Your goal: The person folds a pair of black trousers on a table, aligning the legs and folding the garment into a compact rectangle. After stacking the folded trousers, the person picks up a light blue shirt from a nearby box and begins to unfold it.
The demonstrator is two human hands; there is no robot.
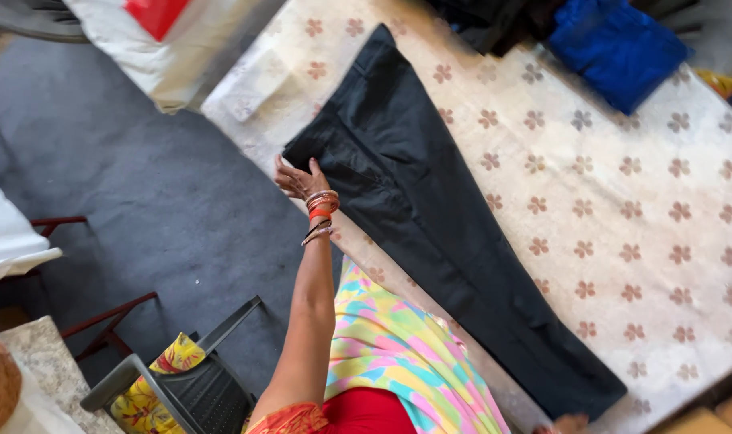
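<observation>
A pair of dark grey trousers [430, 217] lies flat and stretched out on a cream cloth with brown flower prints [623, 209]. My left hand [299, 180], with red and gold bangles on the wrist, rests at the waistband corner, fingers spread and touching the fabric edge. Only a sliver of my right hand [571, 422] shows at the bottom edge, beside the trouser hem; its fingers are cut off by the frame. My multicoloured garment [398, 354] fills the lower middle.
A folded blue garment [619, 44] and dark clothes lie at the far end of the cloth. A white bag with a red patch [165, 48] sits on the grey floor [141, 201]. A black chair holding a yellow cloth [181, 386] stands at lower left.
</observation>
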